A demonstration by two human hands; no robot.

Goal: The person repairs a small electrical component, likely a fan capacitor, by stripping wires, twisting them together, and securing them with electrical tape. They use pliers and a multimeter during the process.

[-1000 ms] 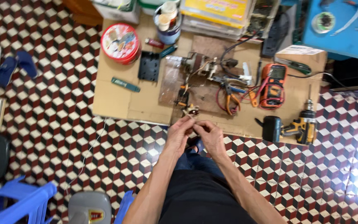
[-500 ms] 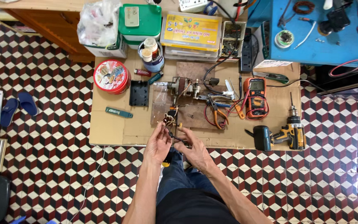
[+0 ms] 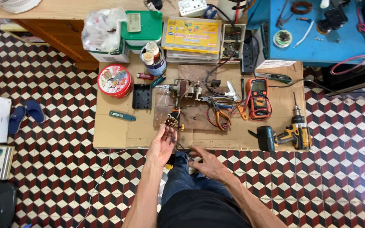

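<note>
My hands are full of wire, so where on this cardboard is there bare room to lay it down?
Bare cardboard lies at the near left corner, below the small green tool, left of the left hand. Another strip lies between the pliers and cordless drill. The far edge, by tin and multimeter, is crowded.

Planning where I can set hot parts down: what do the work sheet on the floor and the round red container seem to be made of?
The work sheet looks like plain brown corrugated cardboard: matte, creased, with flap folds. The round red container looks like a painted metal tin, glossy with a printed lid, though plastic cannot be ruled out. The left hand holds a small wound part at the sheet's near edge.
</note>
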